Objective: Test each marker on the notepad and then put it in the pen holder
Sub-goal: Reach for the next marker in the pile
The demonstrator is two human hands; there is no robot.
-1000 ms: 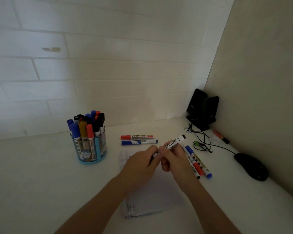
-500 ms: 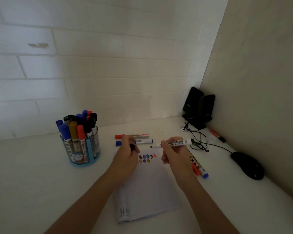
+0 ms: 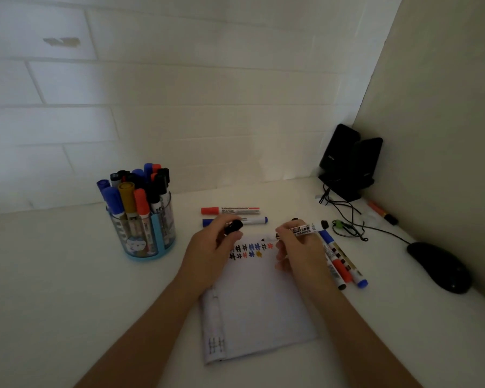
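My right hand [image 3: 297, 247] grips a white-barrelled black marker [image 3: 301, 229], uncapped, its tip resting at the top right of the notepad [image 3: 258, 303] beside rows of coloured test marks [image 3: 249, 251]. My left hand [image 3: 210, 250] holds the marker's black cap [image 3: 233, 226] and rests on the notepad's upper left corner. A blue pen holder [image 3: 143, 233] packed with several markers stands to the left. A red-capped marker [image 3: 230, 210] and a blue marker [image 3: 254, 220] lie beyond the pad. Several more markers [image 3: 340, 264] lie right of my right hand.
Two black speakers [image 3: 350, 161] stand in the back right corner with cables [image 3: 345, 217] trailing forward. A black mouse [image 3: 440, 266] sits at the right by the side wall. An orange marker [image 3: 381, 212] lies near that wall.
The hands pulled the cap off the marker and moved apart. The left hand kept the cap; the right hand lowered the marker's tip onto the notepad's top right.
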